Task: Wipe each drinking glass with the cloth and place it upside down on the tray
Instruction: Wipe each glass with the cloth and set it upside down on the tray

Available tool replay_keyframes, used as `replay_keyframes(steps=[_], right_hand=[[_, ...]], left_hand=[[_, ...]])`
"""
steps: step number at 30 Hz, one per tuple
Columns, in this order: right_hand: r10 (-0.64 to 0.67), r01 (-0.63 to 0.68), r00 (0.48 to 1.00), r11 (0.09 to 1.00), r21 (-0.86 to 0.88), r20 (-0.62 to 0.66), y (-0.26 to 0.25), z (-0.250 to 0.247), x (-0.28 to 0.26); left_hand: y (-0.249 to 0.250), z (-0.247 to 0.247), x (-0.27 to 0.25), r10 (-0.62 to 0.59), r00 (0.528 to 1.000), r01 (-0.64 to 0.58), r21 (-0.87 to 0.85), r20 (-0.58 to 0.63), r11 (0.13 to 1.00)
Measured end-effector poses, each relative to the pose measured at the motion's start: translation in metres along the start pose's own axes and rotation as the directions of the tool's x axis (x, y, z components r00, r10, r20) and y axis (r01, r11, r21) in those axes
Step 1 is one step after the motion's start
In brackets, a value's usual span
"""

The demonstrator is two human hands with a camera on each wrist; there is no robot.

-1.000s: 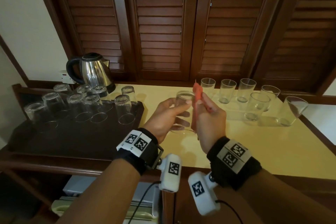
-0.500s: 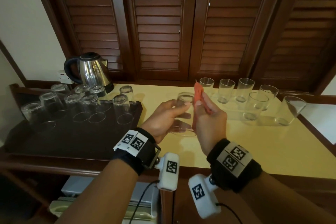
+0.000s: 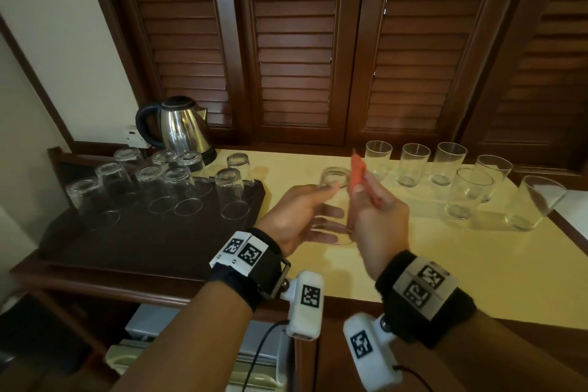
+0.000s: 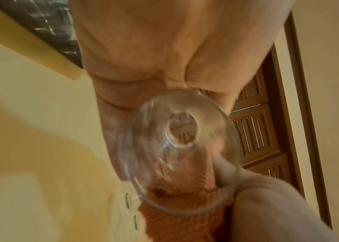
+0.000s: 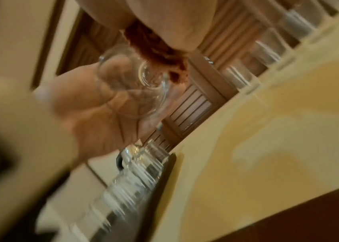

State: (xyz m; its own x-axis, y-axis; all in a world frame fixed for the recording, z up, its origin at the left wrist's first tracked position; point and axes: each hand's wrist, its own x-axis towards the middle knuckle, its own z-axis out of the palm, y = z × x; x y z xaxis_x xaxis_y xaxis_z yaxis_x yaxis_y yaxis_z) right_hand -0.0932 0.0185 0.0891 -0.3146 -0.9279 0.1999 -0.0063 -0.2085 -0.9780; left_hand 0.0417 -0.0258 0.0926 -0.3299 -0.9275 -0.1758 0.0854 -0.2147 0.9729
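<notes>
My left hand (image 3: 318, 207) grips a clear drinking glass (image 3: 334, 177) above the yellow counter, base away from me and rim towards me. Against the glass's right side my right hand (image 3: 366, 200) pinches an orange cloth (image 3: 357, 173). In the left wrist view the glass (image 4: 176, 147) shows mouth-on, with the cloth (image 4: 180, 212) at its rim. The right wrist view is blurred; it shows the glass (image 5: 135, 88) in my left palm with the cloth (image 5: 154, 49) on it. Several glasses (image 3: 232, 194) stand upside down on the dark tray (image 3: 143, 242) at the left.
Several upright glasses (image 3: 413, 165) stand in a row at the back right of the counter (image 3: 445, 264). A steel kettle (image 3: 181, 127) sits behind the tray. Louvred wooden doors close off the back. The counter's front edge is just below my wrists.
Both hands stay together over the counter, still holding the glass and the cloth. They have shifted only slightly.
</notes>
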Motion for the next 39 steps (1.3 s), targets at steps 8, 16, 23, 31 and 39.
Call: replay_keyframes(steps=[8,16,23,31,39], right_hand=[[0.031,-0.031,1.0,0.999,0.009,-0.004,0.004,0.0,0.005],[0.039,-0.039,0.999,0.999,-0.01,0.012,0.005,0.001,0.012],[0.025,-0.024,0.999,0.999,-0.029,0.034,0.004,0.002,0.008],[0.039,-0.04,0.999,0.999,0.022,0.033,0.001,0.002,0.007],[0.022,-0.022,1.0,1.0,-0.011,0.022,0.001,-0.004,0.01]], left_hand=[[0.005,0.001,0.0,0.005,1.0,-0.004,0.027,-0.014,1.0],[0.004,0.001,-0.001,-0.011,1.0,0.012,0.057,-0.012,0.998],[0.004,0.0,-0.002,-0.02,0.999,0.02,-0.007,-0.025,1.0],[0.001,0.006,0.002,0.014,0.997,-0.017,-0.036,-0.073,0.999],[-0.008,0.01,0.005,0.065,0.993,-0.07,-0.041,-0.1,0.997]])
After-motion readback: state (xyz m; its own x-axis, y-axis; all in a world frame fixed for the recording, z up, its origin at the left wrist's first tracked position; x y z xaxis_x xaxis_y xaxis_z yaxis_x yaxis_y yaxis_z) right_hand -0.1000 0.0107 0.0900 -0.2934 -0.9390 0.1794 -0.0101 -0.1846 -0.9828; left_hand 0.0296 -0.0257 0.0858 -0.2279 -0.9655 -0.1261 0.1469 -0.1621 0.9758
